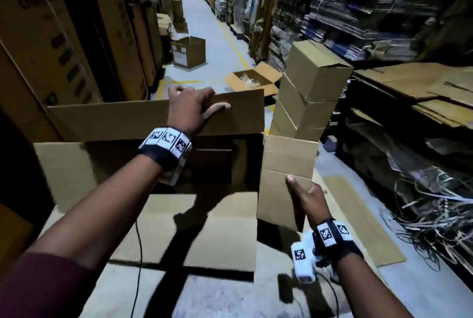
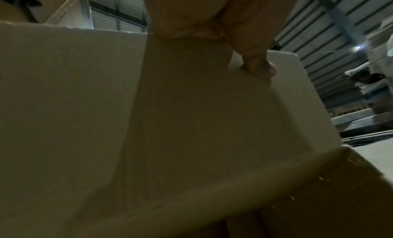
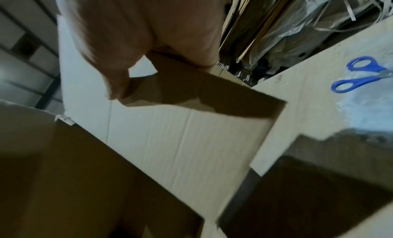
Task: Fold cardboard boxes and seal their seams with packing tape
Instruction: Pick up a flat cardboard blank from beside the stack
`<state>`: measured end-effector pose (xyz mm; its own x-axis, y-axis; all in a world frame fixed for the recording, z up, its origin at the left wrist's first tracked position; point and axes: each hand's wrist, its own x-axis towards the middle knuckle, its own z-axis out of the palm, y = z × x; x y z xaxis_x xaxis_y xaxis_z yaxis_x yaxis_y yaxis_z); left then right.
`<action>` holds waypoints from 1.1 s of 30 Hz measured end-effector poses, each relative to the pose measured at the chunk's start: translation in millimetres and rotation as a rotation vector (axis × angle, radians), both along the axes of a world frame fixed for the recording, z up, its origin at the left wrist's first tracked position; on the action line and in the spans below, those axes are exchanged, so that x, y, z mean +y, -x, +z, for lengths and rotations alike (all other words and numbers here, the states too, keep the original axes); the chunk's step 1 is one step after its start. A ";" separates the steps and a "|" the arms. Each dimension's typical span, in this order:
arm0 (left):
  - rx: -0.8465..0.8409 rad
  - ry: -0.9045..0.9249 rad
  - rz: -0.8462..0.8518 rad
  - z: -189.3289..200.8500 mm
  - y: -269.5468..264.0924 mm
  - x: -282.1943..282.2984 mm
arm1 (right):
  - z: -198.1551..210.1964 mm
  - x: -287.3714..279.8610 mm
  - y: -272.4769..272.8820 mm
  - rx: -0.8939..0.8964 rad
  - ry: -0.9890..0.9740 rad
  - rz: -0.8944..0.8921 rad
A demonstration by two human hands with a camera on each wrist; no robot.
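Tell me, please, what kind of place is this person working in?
Most likely a warehouse or packing area: tall cartons line a long aisle, bundles of flattened cardboard fill the racks on the right, and a stack of made-up boxes stands nearby.

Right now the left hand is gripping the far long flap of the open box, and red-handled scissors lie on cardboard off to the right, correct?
Not quite: the scissors have blue handles, as the right wrist view shows. The left hand does grip the far flap.
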<state>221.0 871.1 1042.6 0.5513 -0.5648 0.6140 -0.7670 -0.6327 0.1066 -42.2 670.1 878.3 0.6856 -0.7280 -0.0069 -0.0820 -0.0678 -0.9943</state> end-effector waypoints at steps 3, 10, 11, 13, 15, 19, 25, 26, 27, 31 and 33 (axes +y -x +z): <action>0.057 -0.116 0.014 21.3 -11.7 -34.2 | 18.3 -4.5 0.0 -0.064 -0.004 0.000; 0.250 -0.283 0.141 -12.3 -34.1 -106.5 | 53.6 -55.2 13.3 0.025 -0.099 0.202; 0.255 -0.294 0.183 -23.9 -32.3 -110.2 | 56.5 -58.5 11.8 0.062 -0.062 0.215; 0.301 -0.300 0.234 -46.6 -25.3 -110.0 | 58.7 -63.8 -1.3 0.132 -0.001 0.217; 0.333 -0.327 0.230 -62.7 -13.6 -97.7 | 60.4 -68.2 -25.6 0.208 0.077 0.197; 0.397 -0.335 0.130 -92.2 2.7 -36.3 | 80.0 -46.2 -85.5 0.164 0.113 0.296; 0.699 -0.385 0.292 -149.2 15.4 100.4 | 33.3 38.4 -138.1 0.548 0.580 0.618; 0.735 -0.353 0.362 -158.9 18.1 121.1 | 14.3 50.0 -141.4 0.658 0.692 0.628; 0.760 -0.313 0.451 -167.7 22.0 140.5 | -0.7 61.5 -140.6 0.759 0.787 0.625; 0.851 0.143 0.867 -185.2 36.7 197.5 | -20.4 93.8 -126.2 0.877 0.972 0.560; 1.018 0.560 0.920 -192.7 26.1 219.2 | -20.0 100.4 -123.4 0.866 0.990 0.545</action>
<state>194.9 1090.3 849.9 0.8923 0.3872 -0.2320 0.4234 -0.5395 0.7278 81.2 770.5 858.3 0.9192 -0.3302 -0.2143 -0.3678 -0.9145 -0.1684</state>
